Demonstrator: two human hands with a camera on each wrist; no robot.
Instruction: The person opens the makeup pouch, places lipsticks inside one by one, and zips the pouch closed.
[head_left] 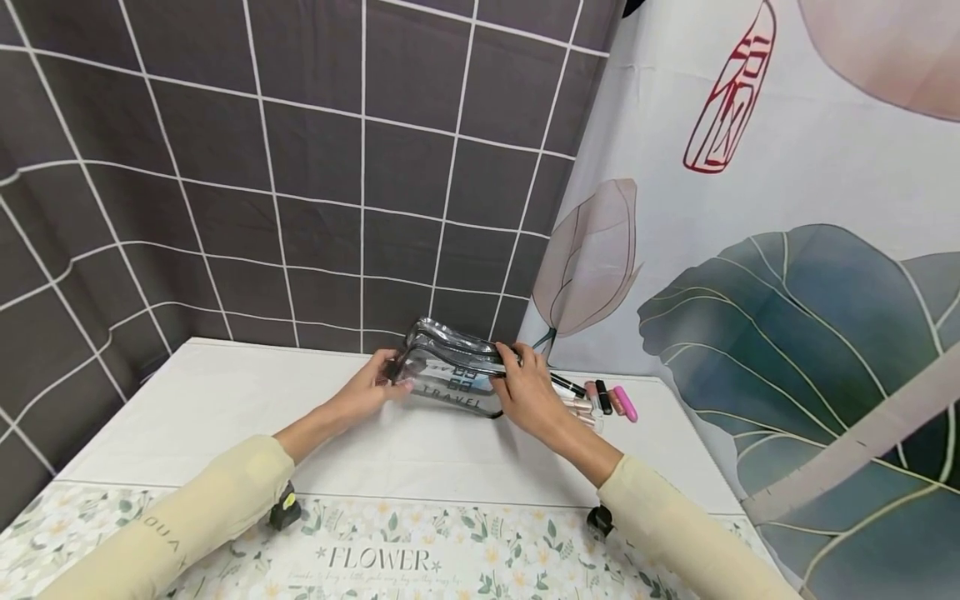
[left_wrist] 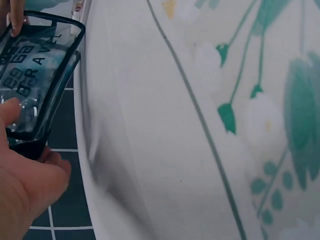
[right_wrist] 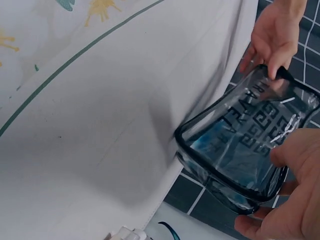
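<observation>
A clear plastic travel pouch point(head_left: 450, 392) with black edging and dark TRAVEL lettering is held up at the back of the white table. My left hand point(head_left: 371, 385) pinches its left end, the thumb on the front face and the fingers behind. The right hand point(head_left: 528, 392) grips the other end near the top edge. In the right wrist view, the pouch point(right_wrist: 225, 145) spans between the left hand point(right_wrist: 275, 37) and the right hand point(right_wrist: 295, 190). Something bluish shows through the plastic; I cannot tell whether it is inside.
Right of the pouch lie several small cosmetics, among them a bright pink tube point(head_left: 625, 404), a black tube point(head_left: 603, 397) and a dark pen-like stick point(head_left: 567, 385). A floral cloth point(head_left: 390, 542) covers the table's near part. A dark gridded curtain point(head_left: 315, 208) hangs directly behind.
</observation>
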